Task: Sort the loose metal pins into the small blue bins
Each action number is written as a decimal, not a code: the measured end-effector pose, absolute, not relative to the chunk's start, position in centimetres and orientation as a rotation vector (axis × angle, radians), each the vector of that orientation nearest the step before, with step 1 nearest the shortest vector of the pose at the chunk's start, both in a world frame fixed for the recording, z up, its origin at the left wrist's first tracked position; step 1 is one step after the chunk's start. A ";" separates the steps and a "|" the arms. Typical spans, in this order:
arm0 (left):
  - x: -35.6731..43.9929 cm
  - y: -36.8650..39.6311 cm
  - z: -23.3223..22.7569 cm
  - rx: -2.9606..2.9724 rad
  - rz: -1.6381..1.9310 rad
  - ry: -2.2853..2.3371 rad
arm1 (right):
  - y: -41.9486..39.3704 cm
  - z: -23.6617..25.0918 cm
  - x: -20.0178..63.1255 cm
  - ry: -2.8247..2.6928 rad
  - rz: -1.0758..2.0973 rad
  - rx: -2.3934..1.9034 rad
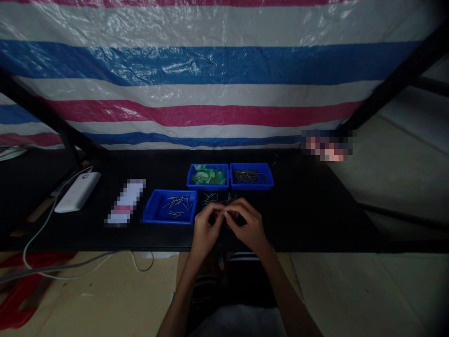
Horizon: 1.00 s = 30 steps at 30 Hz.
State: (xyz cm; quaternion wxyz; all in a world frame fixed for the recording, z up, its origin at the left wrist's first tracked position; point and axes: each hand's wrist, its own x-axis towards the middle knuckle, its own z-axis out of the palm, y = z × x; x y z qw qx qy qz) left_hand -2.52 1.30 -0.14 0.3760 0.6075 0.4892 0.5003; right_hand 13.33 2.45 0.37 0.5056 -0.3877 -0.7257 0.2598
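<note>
My left hand and my right hand meet over the front of the black table, fingertips pinched together. A tiny pale glint shows between them; what they hold is too small to make out. Just beyond my fingers, loose thin metal pins lie on the table, partly covered by my hands. To the left sits a blue tray with several pins scattered inside. Behind my hands stand two more blue trays: one holds green-tinted plastic packets, the other a heap of darker metal pins.
A white power bank with a cable and a blurred-out phone-like slab lie at the left of the black table. Striped plastic sheeting hangs behind, between dark frame bars. A blurred-out patch covers something at the right rear.
</note>
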 end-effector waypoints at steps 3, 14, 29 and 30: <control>-2.6 1.3 -0.1 1.543 1.282 1.260 | 2.5 0.3 13.3 -1.775 0.608 -0.941; -2.4 1.3 0.1 1.526 1.273 1.290 | 2.7 0.1 13.4 -1.780 0.610 -0.947; -2.4 1.3 0.1 1.571 1.258 1.319 | 2.6 -0.1 13.4 -1.771 0.582 -0.964; -2.4 1.3 0.1 1.572 1.260 1.319 | 2.6 -0.1 13.4 -1.770 0.585 -0.968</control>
